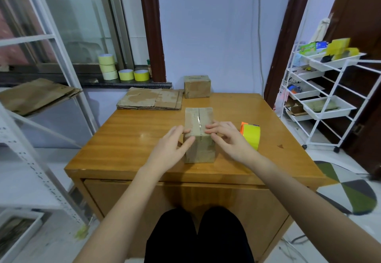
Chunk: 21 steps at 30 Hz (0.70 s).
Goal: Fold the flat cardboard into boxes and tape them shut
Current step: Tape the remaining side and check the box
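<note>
pale walls and a window sill back a wooden table (144,139), and everything is placed from the cardboard box (199,137) standing near its middle. far left of the box, tape rolls (123,71) sit on the sill; behind and left of it lies the flat cardboard stack (150,99). the left hand (175,147) presses relaxed fingers against the box's left side and top edge, grasping nothing. clear tape runs along its top seam. behind it stands a finished box (197,86). the right hand (228,139) rests its fingers on the box's top right, released. just right lies a yellow tape dispenser (251,136).

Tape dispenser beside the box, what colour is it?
Bright yellow-green tape dispenser with an orange top, head view.
</note>
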Motion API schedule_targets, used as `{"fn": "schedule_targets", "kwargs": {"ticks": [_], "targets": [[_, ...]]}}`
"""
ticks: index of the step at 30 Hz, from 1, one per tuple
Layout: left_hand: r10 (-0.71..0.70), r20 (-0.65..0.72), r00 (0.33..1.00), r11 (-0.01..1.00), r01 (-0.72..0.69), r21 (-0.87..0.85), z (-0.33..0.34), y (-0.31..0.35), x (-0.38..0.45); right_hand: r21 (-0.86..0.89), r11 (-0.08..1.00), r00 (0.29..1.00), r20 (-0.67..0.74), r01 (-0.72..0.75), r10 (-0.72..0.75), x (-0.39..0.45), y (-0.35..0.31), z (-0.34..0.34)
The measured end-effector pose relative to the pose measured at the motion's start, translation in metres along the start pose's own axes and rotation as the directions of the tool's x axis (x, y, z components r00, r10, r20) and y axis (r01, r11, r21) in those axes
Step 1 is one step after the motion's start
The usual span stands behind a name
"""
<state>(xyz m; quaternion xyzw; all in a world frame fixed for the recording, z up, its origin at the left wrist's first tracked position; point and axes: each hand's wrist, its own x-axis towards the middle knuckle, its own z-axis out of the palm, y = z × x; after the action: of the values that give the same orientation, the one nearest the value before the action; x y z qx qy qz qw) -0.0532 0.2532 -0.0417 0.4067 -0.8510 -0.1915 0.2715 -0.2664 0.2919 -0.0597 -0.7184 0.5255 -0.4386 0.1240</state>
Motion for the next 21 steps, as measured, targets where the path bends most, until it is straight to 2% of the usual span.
{"fn": "schedule_targets", "kwargs": {"ticks": [3, 5, 7, 9, 11, 13, 15, 18, 21], "targets": [[0.019, -0.048, 0.999, 1.000, -0.018, 0.022, 0.002, -0.001, 0.003, -0.028, 0.999, 1.000, -0.007, 0.016, -0.016, 0.000, 0.001, 0.001], [0.016, -0.030, 0.999, 0.998, -0.014, 0.057, -0.001, 0.000, 0.005, -0.032, 0.999, 1.000, 0.004, 0.003, -0.003, 0.001, -0.002, -0.001], [-0.007, -0.005, 1.000, 0.990, 0.008, 0.138, -0.004, 0.005, 0.007, -0.025, 0.999, 0.999, 0.027, -0.024, 0.024, 0.003, -0.007, -0.004], [-0.009, -0.045, 0.999, 0.963, 0.021, 0.270, -0.004, 0.016, 0.009, -0.008, 0.997, 0.996, 0.059, -0.074, 0.074, 0.007, -0.013, -0.005], [0.044, -0.105, 0.993, 0.938, -0.005, 0.348, 0.000, 0.028, 0.010, 0.020, 0.993, 0.989, 0.089, -0.118, 0.116, 0.012, -0.019, -0.004], [0.105, -0.084, 0.991, 0.928, -0.068, 0.365, 0.007, 0.038, 0.011, 0.067, 0.983, 0.982, 0.098, -0.170, 0.163, 0.017, -0.024, -0.004], [0.148, -0.066, 0.987, 0.915, -0.111, 0.388, 0.013, 0.041, 0.011, 0.106, 0.973, 0.978, 0.065, -0.207, 0.201, 0.026, -0.028, -0.007], [0.170, -0.047, 0.984, 0.894, -0.134, 0.428, 0.014, 0.034, 0.006, 0.126, 0.961, 0.964, -0.073, -0.246, 0.257, 0.046, -0.030, -0.012], [0.199, -0.055, 0.979, 0.887, -0.156, 0.434, 0.013, 0.025, -0.001, -0.035, 0.958, 0.957, -0.075, -0.283, 0.280, 0.069, -0.023, -0.015]]}}
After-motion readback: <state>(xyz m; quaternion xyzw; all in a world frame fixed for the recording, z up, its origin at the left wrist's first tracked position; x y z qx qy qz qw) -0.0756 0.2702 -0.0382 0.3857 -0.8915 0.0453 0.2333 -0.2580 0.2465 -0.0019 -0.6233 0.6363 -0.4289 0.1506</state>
